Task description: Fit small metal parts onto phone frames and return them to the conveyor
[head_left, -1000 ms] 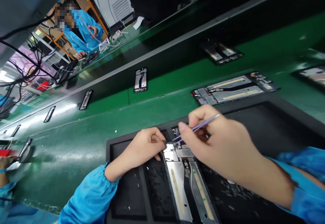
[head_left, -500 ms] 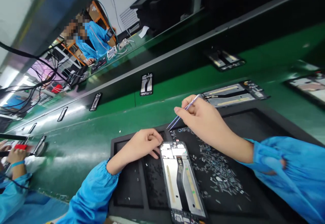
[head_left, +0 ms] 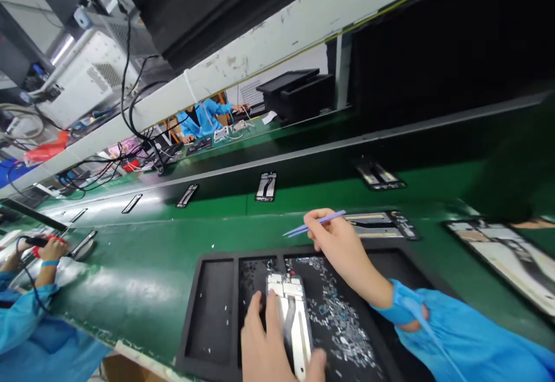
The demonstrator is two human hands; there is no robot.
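Observation:
My left hand (head_left: 271, 344) grips the near end of a phone frame (head_left: 289, 310) that lies in a black compartment tray (head_left: 208, 312); fingers lie along its left side and the thumb on its right. Held above the tray's far edge, my right hand (head_left: 336, 240) pinches thin purple tweezers (head_left: 314, 223) that point left over the green belt. Many tiny metal parts (head_left: 336, 310) are scattered in the tray's compartment to the right of the frame.
More phone frames (head_left: 265, 186) (head_left: 379, 224) lie along the green conveyor belt (head_left: 151, 243). Another assembly (head_left: 507, 252) sits at the right. A co-worker's hands (head_left: 47, 249) work at the left edge, and another person in blue (head_left: 203, 117) sits across. Cables hang overhead.
The camera tilted up. My left hand slid from the frame's far end to its near end. My right hand with the tweezers lifted away from the frame, toward the belt.

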